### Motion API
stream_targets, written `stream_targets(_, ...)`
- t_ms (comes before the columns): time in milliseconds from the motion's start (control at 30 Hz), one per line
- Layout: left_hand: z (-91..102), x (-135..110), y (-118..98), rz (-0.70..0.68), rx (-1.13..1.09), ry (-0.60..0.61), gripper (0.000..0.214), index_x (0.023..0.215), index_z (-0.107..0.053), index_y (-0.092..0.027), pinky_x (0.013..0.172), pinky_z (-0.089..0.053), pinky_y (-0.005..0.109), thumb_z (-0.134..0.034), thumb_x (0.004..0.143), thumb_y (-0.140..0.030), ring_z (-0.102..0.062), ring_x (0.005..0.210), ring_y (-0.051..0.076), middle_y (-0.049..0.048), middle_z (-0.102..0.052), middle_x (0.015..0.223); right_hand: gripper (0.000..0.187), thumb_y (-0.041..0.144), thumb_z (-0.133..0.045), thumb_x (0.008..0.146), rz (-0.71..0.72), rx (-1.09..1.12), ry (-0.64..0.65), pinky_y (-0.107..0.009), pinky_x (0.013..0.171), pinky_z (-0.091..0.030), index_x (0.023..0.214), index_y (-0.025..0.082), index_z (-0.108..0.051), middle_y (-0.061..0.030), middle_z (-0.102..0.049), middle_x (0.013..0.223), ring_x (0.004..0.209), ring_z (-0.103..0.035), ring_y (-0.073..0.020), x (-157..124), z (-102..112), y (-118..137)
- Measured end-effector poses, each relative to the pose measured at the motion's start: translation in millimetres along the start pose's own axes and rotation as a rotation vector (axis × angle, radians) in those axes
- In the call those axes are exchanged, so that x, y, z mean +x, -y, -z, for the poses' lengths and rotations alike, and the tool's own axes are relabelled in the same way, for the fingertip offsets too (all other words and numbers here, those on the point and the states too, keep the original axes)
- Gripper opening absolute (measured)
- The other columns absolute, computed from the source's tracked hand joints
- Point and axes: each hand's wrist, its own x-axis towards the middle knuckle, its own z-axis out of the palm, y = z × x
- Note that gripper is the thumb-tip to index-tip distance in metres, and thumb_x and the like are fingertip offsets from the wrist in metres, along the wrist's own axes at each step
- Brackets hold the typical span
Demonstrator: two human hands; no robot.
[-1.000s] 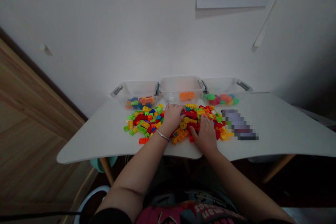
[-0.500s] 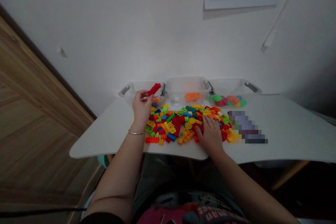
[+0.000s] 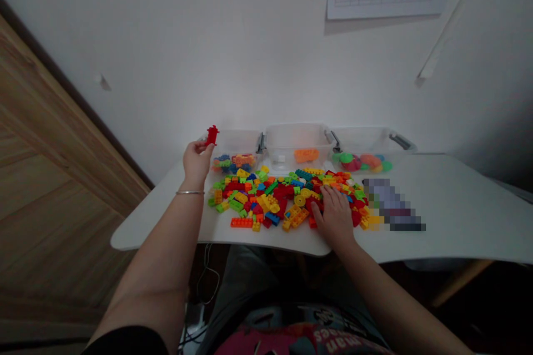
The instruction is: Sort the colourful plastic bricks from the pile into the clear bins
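Two hands are at work, and the left grip (image 3: pixel 197 163) is closed on one small red brick (image 3: pixel 212 135), pinching it between thumb and fingertips and holding it up at the back left of the table, just above the rim of the left bin (image 3: pixel 237 141). A thin silver bracelet (image 3: pixel 190 192) circles that wrist. The right grip (image 3: pixel 335 216) lies palm down on the front right of the brick pile (image 3: pixel 270 199), its fingers spread and relaxed; it shows no clear hold on anything, though whatever lies beneath the palm is hidden. Around it sit one yellow wheel (image 3: pixel 300 200) and, toward the lower middle of the frame, one long orange brick (image 3: pixel 241 222). The pile holds far too many mixed red, yellow, green, blue and orange bricks to count. Three clear plastic bins line the back edge of the white table (image 3: pixel 458 205). The left bin holds a small heap of mixed bricks (image 3: pixel 233 163), too bunched to count. The middle bin (image 3: pixel 297 141) holds one orange brick (image 3: pixel 306 155) and one small white piece (image 3: pixel 281 159). The right bin (image 3: pixel 372 141) holds about seven round plastic pieces (image 3: pixel 360 162). One pixelated object (image 3: pixel 391 205) lies on the table at right of the pile.
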Motion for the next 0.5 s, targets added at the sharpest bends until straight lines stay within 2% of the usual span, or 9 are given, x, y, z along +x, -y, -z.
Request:
stream_targets(167, 2.0, 19.8, 3.6, -0.001, 0.250, 0.104, 0.024, 0.092, -0.061, -0.016, 0.076, -0.049, 0.031, -0.066, 0.076, -0.033, -0.065, 0.082, 0.020, 0.0057, -0.069, 0.090, 0.054, 0.043, -0.037, 0.096, 0.002, 0.009, 0.006, -0.052, 0.113, -0.029, 0.132, 0.006, -0.053, -0.0170, -0.056, 0.137, 0.132, -0.043, -0.0297, 0.2, 0.2, 0.1)
stream_targets(333, 2.1, 21.8, 1.9, -0.055, 0.497, 0.182, 0.026, 0.091, -0.064, -0.019, 0.080, -0.048, 0.036, -0.068, 0.075, -0.039, -0.065, 0.091, 0.025, 0.0079, -0.071, 0.096, 0.056, 0.044, -0.036, 0.097, -0.001, 0.004, 0.004, -0.051, 0.115, -0.026, 0.135, 0.005, -0.050, -0.0164, -0.055, 0.138, 0.132, -0.043, -0.0294, -0.2, 0.1, -0.1)
stream_targets(500, -5.6, 20.4, -1.4, 0.031, 0.542, 0.176, 0.029, 0.094, -0.067, -0.022, 0.085, -0.047, 0.040, -0.068, 0.075, -0.043, -0.064, 0.094, 0.026, 0.0067, -0.072, 0.099, 0.055, 0.044, -0.037, 0.096, -0.003, 0.008, -0.008, -0.052, 0.116, -0.024, 0.136, 0.008, -0.049, -0.0155, -0.056, 0.138, 0.132, -0.043, -0.0288, 0.0, -1.8, -1.2)
